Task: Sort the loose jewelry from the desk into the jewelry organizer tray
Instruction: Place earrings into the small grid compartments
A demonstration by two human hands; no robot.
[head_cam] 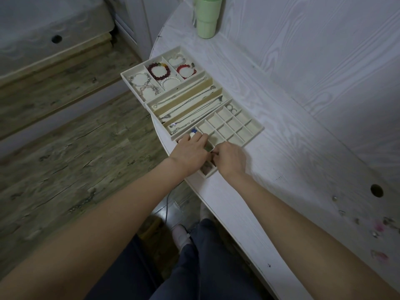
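Note:
A cream jewelry organizer tray (257,128) lies along the left edge of the white desk (303,105). Its far part holds beaded bracelets (159,71), the middle strips hold silver necklaces (190,109), and the near grid of small cells holds a pair of hoop earrings (231,107) and a blue and white piece (193,132). My left hand (191,151) rests palm down over the grid's near left cells. My right hand (229,160) is beside it with fingers curled at a near cell; what they pinch is hidden. Loose small jewelry (377,227) lies scattered at the desk's near right.
A pale green tumbler (207,17) stands at the far end of the desk. A round cable hole (376,190) sits in the desk near the loose pieces. Wooden floor lies to the left, and my legs and shoes are below the desk edge.

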